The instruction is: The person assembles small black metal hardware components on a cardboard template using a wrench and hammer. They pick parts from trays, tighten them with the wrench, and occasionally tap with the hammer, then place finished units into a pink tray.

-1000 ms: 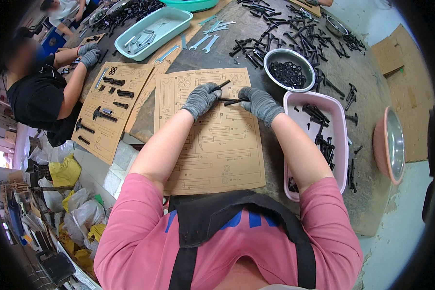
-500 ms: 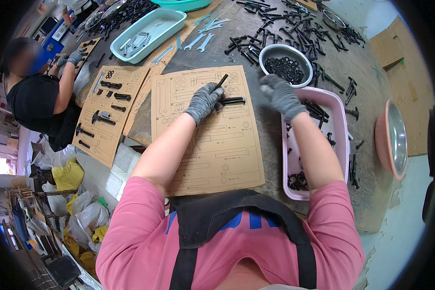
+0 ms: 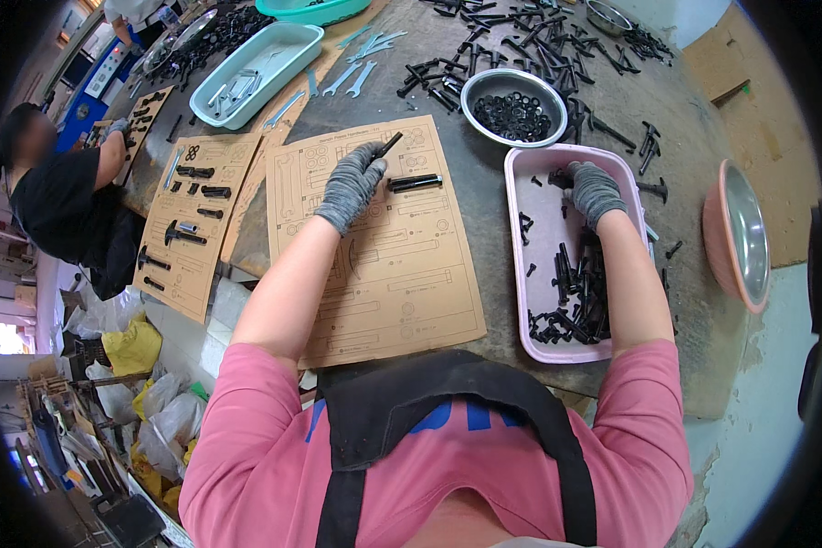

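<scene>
My left hand (image 3: 352, 187), in a grey glove, is closed round a slim black rod (image 3: 388, 144) that looks like a bolt shank; its other end is hidden. The hand is above a printed cardboard sheet (image 3: 384, 315) with outlines of fasteners and wrenches. Two black bolts (image 3: 415, 183) lie side by side on the sheet, just right of that hand. Inside the pink tray (image 3: 513, 274), my gloved right hand (image 3: 596, 190) has its fingers bent at the far end, over small dark parts (image 3: 560, 178). Whatever it grips is partly hidden. Several black bolts (image 3: 566, 274) lie in the tray.
Behind the tray stands a metal bowl (image 3: 513, 108) of black nuts. Loose bolts (image 3: 557, 46) cover the far table. A teal tray (image 3: 256, 78), light-blue wrenches (image 3: 361, 78) and a second, filled sheet (image 3: 196, 228) are left. A co-worker (image 3: 64, 183) sits beyond; a pink basin (image 3: 738, 237) leans right.
My right hand has moved from beside the nut bowl into the far end of the pink tray. My left hand has drawn back from the two bolts, still holding the rod. The view has shifted slightly.
</scene>
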`<state>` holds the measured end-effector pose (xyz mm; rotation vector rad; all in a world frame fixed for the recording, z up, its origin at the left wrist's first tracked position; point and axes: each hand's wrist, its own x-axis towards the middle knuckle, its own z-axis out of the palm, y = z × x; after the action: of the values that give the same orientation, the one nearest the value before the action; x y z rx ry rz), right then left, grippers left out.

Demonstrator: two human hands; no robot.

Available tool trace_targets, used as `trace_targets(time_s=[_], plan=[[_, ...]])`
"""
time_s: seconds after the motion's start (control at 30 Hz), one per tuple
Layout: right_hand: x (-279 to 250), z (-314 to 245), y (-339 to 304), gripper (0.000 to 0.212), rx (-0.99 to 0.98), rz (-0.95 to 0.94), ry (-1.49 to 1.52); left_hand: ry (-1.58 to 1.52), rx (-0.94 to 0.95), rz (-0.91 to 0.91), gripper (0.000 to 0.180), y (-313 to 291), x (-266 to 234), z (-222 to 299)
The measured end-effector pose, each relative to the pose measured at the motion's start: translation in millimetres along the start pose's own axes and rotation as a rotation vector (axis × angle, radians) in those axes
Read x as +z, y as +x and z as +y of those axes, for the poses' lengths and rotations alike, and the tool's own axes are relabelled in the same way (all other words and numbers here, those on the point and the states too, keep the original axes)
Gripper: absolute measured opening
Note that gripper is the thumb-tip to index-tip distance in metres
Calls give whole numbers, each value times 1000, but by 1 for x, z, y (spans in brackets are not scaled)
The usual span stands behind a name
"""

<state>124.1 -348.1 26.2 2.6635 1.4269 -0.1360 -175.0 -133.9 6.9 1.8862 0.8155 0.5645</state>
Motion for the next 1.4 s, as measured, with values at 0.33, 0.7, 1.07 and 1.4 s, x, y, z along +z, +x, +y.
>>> trace_targets(time_s=[0.33,0.7,1.07,1.4], plan=[[2,-12,-13,26,-8,-44,-54,1073,148,-457,15,-25,14,54],[24,19,-25,26,-12,-28,-79,850,190,-221,16,-40,25,1],[9,-3,-38,35,-75,375,579,485,311,-186,15,-22,39,-24],[-22,-186,-93,28,-755,-392,507,687,312,16,29,-64,-37,-23]])
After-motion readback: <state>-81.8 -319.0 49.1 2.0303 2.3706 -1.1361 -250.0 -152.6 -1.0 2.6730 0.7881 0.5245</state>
